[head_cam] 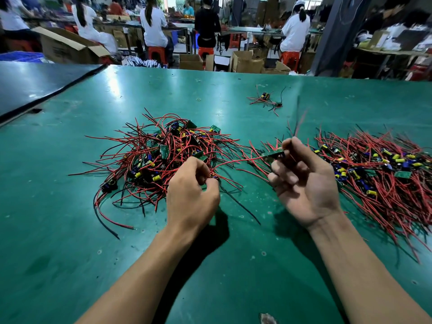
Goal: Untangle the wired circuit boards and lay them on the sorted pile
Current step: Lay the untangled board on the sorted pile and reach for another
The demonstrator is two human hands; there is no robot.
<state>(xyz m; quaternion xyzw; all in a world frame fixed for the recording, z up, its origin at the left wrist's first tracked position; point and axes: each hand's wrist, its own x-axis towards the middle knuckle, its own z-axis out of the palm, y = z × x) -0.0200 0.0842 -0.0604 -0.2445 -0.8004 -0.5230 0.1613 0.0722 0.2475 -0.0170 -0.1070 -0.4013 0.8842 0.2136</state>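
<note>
A tangled heap (163, 155) of small green circuit boards with red and black wires lies on the green table, centre left. At the right spreads the sorted pile (378, 169), its wires lying roughly parallel. My left hand (191, 195) sits at the heap's near edge and pinches red wires between thumb and fingers. My right hand (301, 178), palm up, grips one circuit board (274, 154) between the two piles. A red wire runs from that board back toward my left hand.
A small separate clump of boards and wires (265, 99) lies further back on the green table (70, 230). A darker table (35, 83) adjoins at the left. Beyond the far edge are cardboard boxes (247, 63) and seated workers at benches.
</note>
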